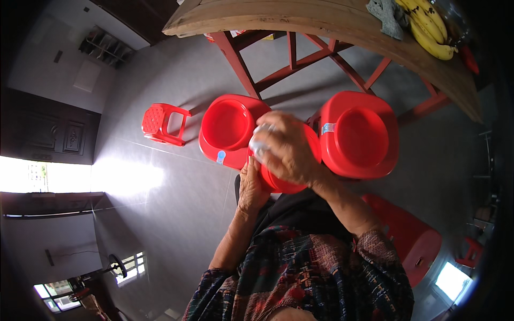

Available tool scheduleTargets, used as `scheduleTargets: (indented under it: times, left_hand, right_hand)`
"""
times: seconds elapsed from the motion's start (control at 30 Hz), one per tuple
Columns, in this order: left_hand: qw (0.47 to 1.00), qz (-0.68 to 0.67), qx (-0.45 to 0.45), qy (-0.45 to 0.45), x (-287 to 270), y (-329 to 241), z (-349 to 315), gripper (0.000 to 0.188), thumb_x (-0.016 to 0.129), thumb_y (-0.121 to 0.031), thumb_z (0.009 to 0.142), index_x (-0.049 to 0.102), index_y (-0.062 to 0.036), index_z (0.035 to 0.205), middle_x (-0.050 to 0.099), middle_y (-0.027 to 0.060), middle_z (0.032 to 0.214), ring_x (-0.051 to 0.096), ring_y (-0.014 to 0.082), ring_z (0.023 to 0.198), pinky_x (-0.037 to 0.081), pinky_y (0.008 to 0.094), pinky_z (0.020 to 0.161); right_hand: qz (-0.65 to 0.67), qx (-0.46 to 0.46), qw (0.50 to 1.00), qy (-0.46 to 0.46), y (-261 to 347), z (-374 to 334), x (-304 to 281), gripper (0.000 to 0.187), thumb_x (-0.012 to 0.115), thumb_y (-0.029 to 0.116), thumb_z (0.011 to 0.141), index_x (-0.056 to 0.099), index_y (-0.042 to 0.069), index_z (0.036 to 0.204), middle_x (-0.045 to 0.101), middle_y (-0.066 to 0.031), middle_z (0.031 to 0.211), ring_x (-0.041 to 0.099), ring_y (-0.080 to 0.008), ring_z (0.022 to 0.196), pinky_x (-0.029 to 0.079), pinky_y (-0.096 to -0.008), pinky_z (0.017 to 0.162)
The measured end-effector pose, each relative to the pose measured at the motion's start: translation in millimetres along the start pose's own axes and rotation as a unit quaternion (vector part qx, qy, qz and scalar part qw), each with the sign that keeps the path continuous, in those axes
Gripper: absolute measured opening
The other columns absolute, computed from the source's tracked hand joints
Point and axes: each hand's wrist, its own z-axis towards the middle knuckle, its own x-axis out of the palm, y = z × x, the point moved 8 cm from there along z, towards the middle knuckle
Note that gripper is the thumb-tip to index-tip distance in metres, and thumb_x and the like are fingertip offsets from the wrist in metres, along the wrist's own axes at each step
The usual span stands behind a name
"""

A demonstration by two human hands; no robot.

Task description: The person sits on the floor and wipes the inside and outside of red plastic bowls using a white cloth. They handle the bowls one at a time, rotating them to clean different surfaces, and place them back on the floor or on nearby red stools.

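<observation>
A red plastic basin [285, 186] is in front of my lap, tilted, with its middle behind my right hand. At its left edge my left hand [252, 188] is closed, thumb up along the rim. My right hand [289, 147], slightly smeared by motion, is over the basin and closed around a crumpled whitish-grey cloth [261, 140]. Just beyond, on the left, another red basin [227, 125] rests on a red stool [239, 160]. To the right, a third red basin [363, 137] sits on a second red stool [342, 101].
A wooden table [300, 18] with red legs spans the far side, bearing bananas [428, 27] and a grey cloth [386, 16]. A small red stool [163, 124] stands on the grey floor to the left. A large red object [407, 241] lies near my right elbow.
</observation>
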Motion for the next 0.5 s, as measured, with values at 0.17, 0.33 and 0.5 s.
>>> scheduleTargets:
  times: [0.17, 0.33, 0.5]
  left_hand:
    - [1.000, -0.009, -0.004, 0.014, -0.2, -8.0, -2.4, 0.051, 0.048, -0.039, 0.097, 0.044, 0.0000, 0.131, 0.056, 0.0145, 0.125, 0.059, 0.0246, 0.110, 0.052, 0.0414, 0.091]
    - [0.995, -0.087, -0.053, -0.024, -14.0, -6.0, 4.0, 0.063, 0.046, -0.052, 0.093, 0.039, -0.0084, 0.138, 0.049, 0.0105, 0.136, 0.050, 0.0273, 0.122, 0.045, 0.0464, 0.099]
    - [0.985, -0.163, -0.034, -0.049, -19.6, -8.5, 16.0, 0.064, 0.045, -0.056, 0.092, 0.039, -0.0125, 0.139, 0.046, 0.0076, 0.140, 0.045, 0.0289, 0.126, 0.039, 0.0485, 0.104]
  right_hand:
    - [0.113, 0.173, 0.978, -0.008, -68.2, -8.7, -20.2, 0.029, 0.054, 0.024, 0.085, 0.060, 0.002, 0.101, 0.058, -0.0178, 0.103, 0.056, -0.0328, 0.096, 0.045, -0.0404, 0.086]
    - [0.251, 0.353, 0.901, -0.003, -91.2, -52.5, -23.9, 0.038, 0.044, 0.026, 0.096, 0.048, 0.004, 0.127, 0.056, -0.0146, 0.108, 0.056, -0.0229, 0.096, 0.045, -0.0329, 0.085]
    - [0.281, 0.360, 0.884, -0.093, -81.3, -84.6, -9.9, 0.039, 0.042, 0.020, 0.100, 0.040, 0.002, 0.134, 0.050, -0.0123, 0.116, 0.050, -0.0214, 0.105, 0.041, -0.0343, 0.092]
